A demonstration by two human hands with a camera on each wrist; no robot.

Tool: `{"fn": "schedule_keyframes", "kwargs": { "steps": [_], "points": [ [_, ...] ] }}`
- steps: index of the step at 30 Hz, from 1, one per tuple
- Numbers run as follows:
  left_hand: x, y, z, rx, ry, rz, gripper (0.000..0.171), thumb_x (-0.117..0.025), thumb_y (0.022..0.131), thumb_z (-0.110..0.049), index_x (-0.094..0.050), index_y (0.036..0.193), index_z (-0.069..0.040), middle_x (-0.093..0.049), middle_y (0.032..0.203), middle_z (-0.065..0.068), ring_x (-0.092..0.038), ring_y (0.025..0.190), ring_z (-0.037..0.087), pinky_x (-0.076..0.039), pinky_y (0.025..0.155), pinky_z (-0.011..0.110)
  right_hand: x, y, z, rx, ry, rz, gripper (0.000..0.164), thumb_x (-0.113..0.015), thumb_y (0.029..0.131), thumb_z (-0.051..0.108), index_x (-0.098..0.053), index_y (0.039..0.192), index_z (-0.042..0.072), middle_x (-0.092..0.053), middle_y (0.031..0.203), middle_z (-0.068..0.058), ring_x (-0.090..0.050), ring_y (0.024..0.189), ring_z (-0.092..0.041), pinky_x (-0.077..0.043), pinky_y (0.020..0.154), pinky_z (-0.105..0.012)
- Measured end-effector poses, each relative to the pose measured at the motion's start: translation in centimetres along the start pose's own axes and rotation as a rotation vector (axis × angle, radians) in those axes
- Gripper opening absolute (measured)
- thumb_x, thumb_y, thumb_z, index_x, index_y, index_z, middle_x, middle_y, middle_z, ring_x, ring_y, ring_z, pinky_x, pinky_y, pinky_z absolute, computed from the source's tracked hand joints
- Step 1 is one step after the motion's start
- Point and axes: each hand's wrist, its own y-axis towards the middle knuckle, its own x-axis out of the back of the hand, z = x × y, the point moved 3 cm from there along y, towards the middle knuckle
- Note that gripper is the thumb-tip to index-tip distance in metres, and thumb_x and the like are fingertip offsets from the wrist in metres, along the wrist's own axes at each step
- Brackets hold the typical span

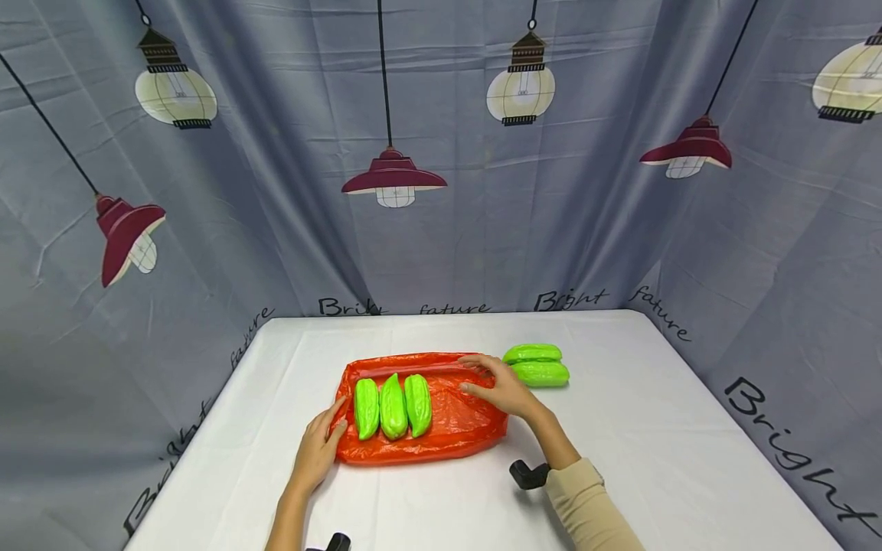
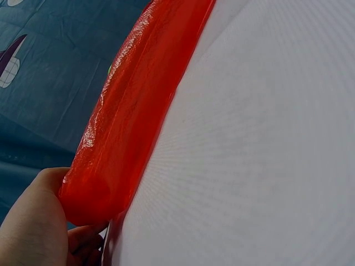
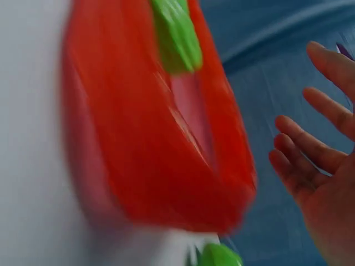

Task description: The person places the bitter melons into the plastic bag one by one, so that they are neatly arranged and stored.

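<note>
A shallow tray covered in glossy red plastic (image 1: 455,444) lies on the white table. Inside its left half, three ridged green gourds, like bitter melons (image 1: 393,409), stand side by side. My left hand (image 1: 318,451) grips the tray's left end; in the left wrist view its thumb is at the far side and the fingers curl below the red corner. My right hand (image 1: 501,386) is over the tray's right end, fingers spread and holding nothing. The right wrist view shows its palm (image 3: 327,188) apart from the red plastic.
Two more green gourds (image 1: 540,373) lie together just beyond the tray's right end, near my right hand. Black wrist-worn pieces (image 1: 529,474) sit by each forearm. A grey-blue curtain with printed lamps (image 1: 441,245) surrounds the white table (image 1: 675,459).
</note>
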Motion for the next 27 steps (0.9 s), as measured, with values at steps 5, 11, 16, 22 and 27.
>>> {"fn": "schedule_keyframes", "kwargs": {
  "steps": [5,11,16,22,27],
  "points": [
    [0.0,-0.1,0.1,0.001,-0.012,0.006,0.044,-0.050,0.096,-0.025,-0.045,0.138,-0.014,-0.049,0.128,0.020,-0.040,0.119,0.041,-0.029,0.096,0.060,3.4,0.0,-0.6,0.034,-0.036,-0.077,0.044,-0.072,0.081,0.021,-0.058,0.120,0.007,-0.059,0.117,-0.010,-0.051,0.103,-0.033,-0.043,0.085,-0.052],
    [0.0,-0.1,0.0,-0.006,-0.014,0.004,0.043,-0.049,0.096,-0.024,-0.045,0.138,-0.014,-0.049,0.128,0.020,-0.040,0.119,0.041,-0.029,0.096,0.060,6.3,-0.6,-1.0,0.020,-0.042,-0.077,0.046,-0.074,0.076,0.006,-0.059,0.119,0.001,-0.058,0.119,-0.017,-0.049,0.105,-0.033,-0.039,0.088,-0.055],
    [0.0,0.0,-0.1,-0.008,-0.012,0.004,0.043,-0.049,0.096,-0.024,-0.045,0.138,-0.013,-0.049,0.128,0.021,-0.040,0.119,0.041,-0.029,0.096,0.060,7.6,-1.0,-5.7,-0.060,-0.130,-0.104,0.048,-0.077,0.074,0.012,-0.061,0.120,0.011,-0.060,0.120,-0.006,-0.047,0.111,-0.029,-0.036,0.091,-0.053],
    [0.1,0.1,-0.3,-0.007,-0.008,-0.003,0.043,-0.050,0.096,-0.024,-0.046,0.137,-0.012,-0.049,0.127,0.021,-0.041,0.118,0.040,-0.030,0.096,0.059,8.8,-1.9,-7.8,-0.102,-0.213,-0.108,0.047,-0.077,0.073,0.015,-0.062,0.118,0.008,-0.060,0.119,-0.012,-0.046,0.110,-0.035,-0.030,0.093,-0.055],
    [0.1,0.1,-0.2,0.001,-0.003,-0.004,0.043,-0.050,0.096,-0.024,-0.046,0.137,-0.013,-0.049,0.127,0.021,-0.041,0.119,0.041,-0.030,0.096,0.060,9.2,-2.4,-9.0,-0.101,-0.257,-0.086,0.045,-0.076,0.073,0.018,-0.064,0.114,0.006,-0.059,0.119,-0.016,-0.046,0.110,-0.038,-0.030,0.093,-0.056]
  ]
}}
